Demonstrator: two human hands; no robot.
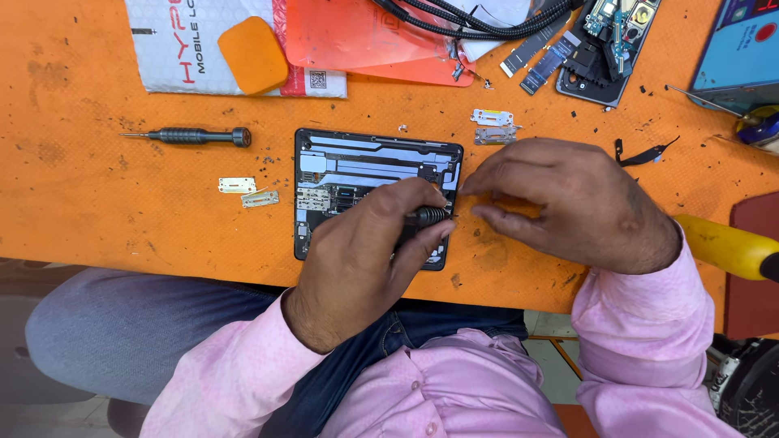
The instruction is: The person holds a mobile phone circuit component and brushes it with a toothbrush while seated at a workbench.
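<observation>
Tablet (pixel 357 174) lies open near the front edge of the orange mat (pixel 81 178), its back cover off and the inner plates showing. I go from the left side. A dark screwdriver (pixel 195 136) lies alone toward the left, well apart from my hands. Between it and the tablet, two small metal brackets (pixel 247 191) rest on the mat, just beside each other. My left hand (pixel 365 259) covers the lower right part of the tablet; its fingers are curled closed around a second screwdriver, of which I see only the ribbed grip (pixel 428 215) between thumb and forefinger. The tip is hidden, so I cannot tell which screw it meets. My right hand (pixel 568 203) is just beside the right edge of the tablet, the fingertips pinched narrow together; if they hold a small screw I cannot tell, it is too small to see. Behind this hand lie two more brackets (pixel 493 128), and further right a black flex strip (pixel 641 154). At the far right edge a yellow handle (pixel 726 247) comes in.

I judge the risks so: the hidden tip may slip off a screw and scratch the board, because my own hand blocks my view. Also, loose brackets and small parts lie scattered, and a sleeve may sweep them off the front edge.
</observation>
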